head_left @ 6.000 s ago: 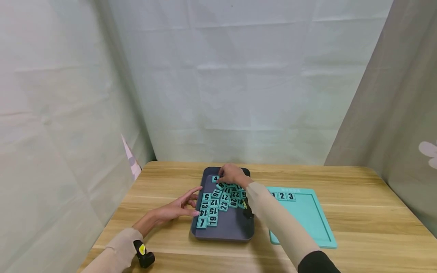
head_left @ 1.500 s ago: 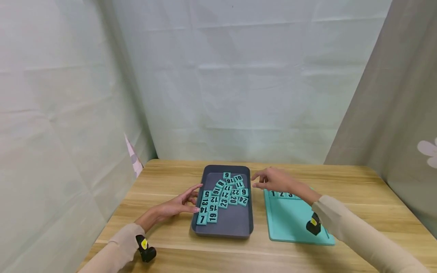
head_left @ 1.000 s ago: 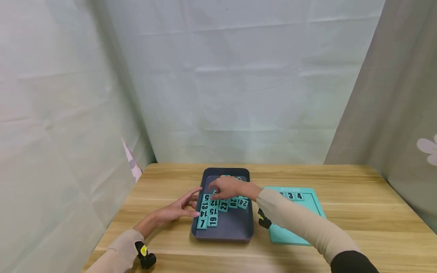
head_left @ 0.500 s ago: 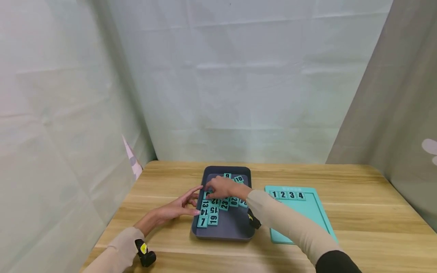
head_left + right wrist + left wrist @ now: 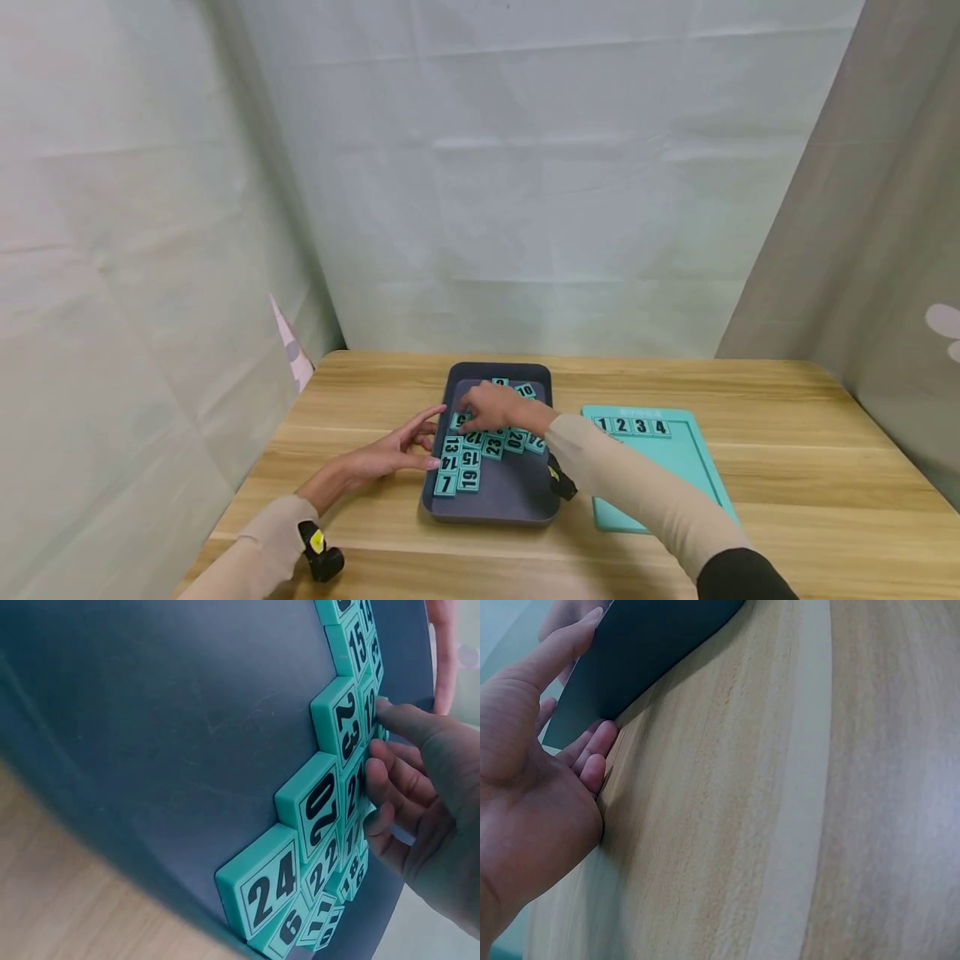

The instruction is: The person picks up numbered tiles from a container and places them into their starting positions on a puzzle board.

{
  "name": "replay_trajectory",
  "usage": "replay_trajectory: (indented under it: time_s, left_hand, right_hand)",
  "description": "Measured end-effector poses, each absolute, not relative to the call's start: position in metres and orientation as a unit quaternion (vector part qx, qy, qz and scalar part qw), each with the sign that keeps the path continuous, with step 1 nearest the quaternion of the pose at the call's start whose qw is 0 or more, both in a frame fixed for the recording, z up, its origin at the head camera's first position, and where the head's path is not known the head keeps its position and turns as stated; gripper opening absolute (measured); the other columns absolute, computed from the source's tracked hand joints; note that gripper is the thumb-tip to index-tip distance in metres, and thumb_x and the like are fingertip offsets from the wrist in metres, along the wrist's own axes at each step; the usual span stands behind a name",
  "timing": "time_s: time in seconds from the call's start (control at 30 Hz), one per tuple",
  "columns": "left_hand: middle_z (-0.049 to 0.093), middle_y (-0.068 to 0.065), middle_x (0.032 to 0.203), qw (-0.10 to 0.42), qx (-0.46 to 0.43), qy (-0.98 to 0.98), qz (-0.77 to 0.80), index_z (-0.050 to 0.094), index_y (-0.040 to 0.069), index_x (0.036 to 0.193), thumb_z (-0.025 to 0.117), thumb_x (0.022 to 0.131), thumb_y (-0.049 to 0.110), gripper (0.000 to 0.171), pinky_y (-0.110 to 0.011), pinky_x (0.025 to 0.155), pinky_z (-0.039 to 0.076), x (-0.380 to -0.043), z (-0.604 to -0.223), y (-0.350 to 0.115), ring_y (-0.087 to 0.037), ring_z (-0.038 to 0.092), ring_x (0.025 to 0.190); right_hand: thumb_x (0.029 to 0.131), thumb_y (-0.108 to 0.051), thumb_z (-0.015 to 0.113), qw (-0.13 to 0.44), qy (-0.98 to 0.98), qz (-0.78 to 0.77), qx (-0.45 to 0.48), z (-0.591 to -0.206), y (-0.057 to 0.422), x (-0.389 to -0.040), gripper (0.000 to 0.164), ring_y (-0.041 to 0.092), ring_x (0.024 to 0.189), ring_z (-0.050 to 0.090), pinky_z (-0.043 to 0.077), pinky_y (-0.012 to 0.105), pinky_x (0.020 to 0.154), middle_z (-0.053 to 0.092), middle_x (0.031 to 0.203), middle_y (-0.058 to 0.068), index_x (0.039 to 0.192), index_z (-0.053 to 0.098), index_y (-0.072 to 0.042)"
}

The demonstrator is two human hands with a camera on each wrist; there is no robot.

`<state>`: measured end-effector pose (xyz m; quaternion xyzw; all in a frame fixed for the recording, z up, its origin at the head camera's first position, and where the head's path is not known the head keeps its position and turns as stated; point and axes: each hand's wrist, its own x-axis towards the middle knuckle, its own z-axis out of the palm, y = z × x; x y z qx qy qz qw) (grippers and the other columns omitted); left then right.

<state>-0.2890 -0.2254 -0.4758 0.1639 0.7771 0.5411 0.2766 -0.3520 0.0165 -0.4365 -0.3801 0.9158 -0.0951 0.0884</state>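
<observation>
Shifted tile 5 [image 5: 458,421], seemingly in right grip [image 5: 495,406], number head-view only

Free, on my remote view: near right floor of the dark tray [image 5: 513,492]; table [image 5: 810,467] right of the turquoise board [image 5: 688,460].
Obstructing: left hand [image 5: 390,454] at the tray's left wall; right hand [image 5: 493,407] above the far number tiles [image 5: 470,458]; right sleeve [image 5: 637,492] across the tray-board gap; curtain [image 5: 555,250] behind the table's far edge.

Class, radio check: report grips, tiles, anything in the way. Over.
Left grip touching tray. Right grip pinching a tile. Tiles 1 to 4 on board. Right grip partly hiding other tiles.
</observation>
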Motion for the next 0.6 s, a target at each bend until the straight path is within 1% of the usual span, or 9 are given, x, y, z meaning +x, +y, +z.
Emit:
replay_trajectory:
  time_s: [0.17, 0.3, 0.4, 0.43, 0.53, 0.6]
  left_hand:
    - [0.035, -0.016, 0.155, 0.276, 0.163, 0.778, 0.541, 0.019, 0.034, 0.163, 0.07, 0.097, 0.024, 0.084, -0.04, 0.098, 0.033, -0.288, -0.476, -0.224, -0.03, 0.039, 0.127]
    - [0.034, -0.016, 0.155, 0.276, 0.164, 0.779, 0.539, 0.018, 0.034, 0.163, 0.07, 0.097, 0.023, 0.084, -0.04, 0.098, 0.034, -0.288, -0.476, -0.223, -0.03, 0.039, 0.127]
    - [0.034, -0.016, 0.155, 0.276, 0.163, 0.78, 0.537, 0.018, 0.034, 0.163, 0.07, 0.098, 0.024, 0.084, -0.04, 0.098, 0.034, -0.289, -0.476, -0.222, -0.03, 0.038, 0.127]
    - [0.034, -0.016, 0.155, 0.276, 0.163, 0.781, 0.537, 0.018, 0.035, 0.163, 0.069, 0.098, 0.024, 0.084, -0.04, 0.098, 0.034, -0.29, -0.476, -0.222, -0.03, 0.038, 0.127]
    - [0.033, -0.016, 0.156, 0.276, 0.165, 0.783, 0.533, 0.018, 0.035, 0.163, 0.069, 0.098, 0.024, 0.084, -0.041, 0.099, 0.034, -0.291, -0.476, -0.222, -0.03, 0.038, 0.128]
    - [0.033, -0.017, 0.156, 0.276, 0.169, 0.783, 0.532, 0.017, 0.034, 0.163, 0.07, 0.098, 0.024, 0.085, -0.042, 0.1, 0.034, -0.293, -0.476, -0.223, -0.03, 0.038, 0.128]
  right_hand:
    - [0.095, -0.04, 0.072, 0.074, 0.917, -0.107, -0.377, -0.433, 0.023, -0.35, 0.04, 0.005, 0.071, 0.066, 0.053, 0.023, 0.067, 0.078, 0.097, 0.0, 0.126, 0.073, -0.014]
    - [0.095, -0.04, 0.072, 0.058, 0.917, -0.119, -0.378, -0.426, 0.031, -0.347, 0.04, 0.003, 0.07, 0.066, 0.05, 0.021, 0.063, 0.079, 0.098, 0.0, 0.125, 0.073, -0.015]
    - [0.095, -0.04, 0.071, 0.054, 0.917, -0.122, -0.377, -0.421, 0.04, -0.345, 0.039, 0.003, 0.064, 0.062, 0.045, 0.019, 0.056, 0.077, 0.087, -0.001, 0.125, 0.073, -0.015]
    - [0.095, -0.04, 0.071, 0.054, 0.916, -0.124, -0.377, -0.42, 0.043, -0.344, 0.039, 0.003, 0.06, 0.061, 0.042, 0.019, 0.053, 0.075, 0.079, -0.001, 0.125, 0.073, -0.015]
    - [0.095, -0.04, 0.072, 0.049, 0.915, -0.127, -0.381, -0.416, 0.055, -0.341, 0.038, 0.003, 0.05, 0.053, 0.036, 0.019, 0.048, 0.064, 0.061, -0.006, 0.124, 0.073, -0.015]
    - [0.095, -0.039, 0.072, 0.041, 0.911, -0.13, -0.39, -0.413, 0.064, -0.339, 0.037, 0.001, 0.047, 0.048, 0.032, 0.018, 0.046, 0.058, 0.057, -0.009, 0.124, 0.073, -0.015]
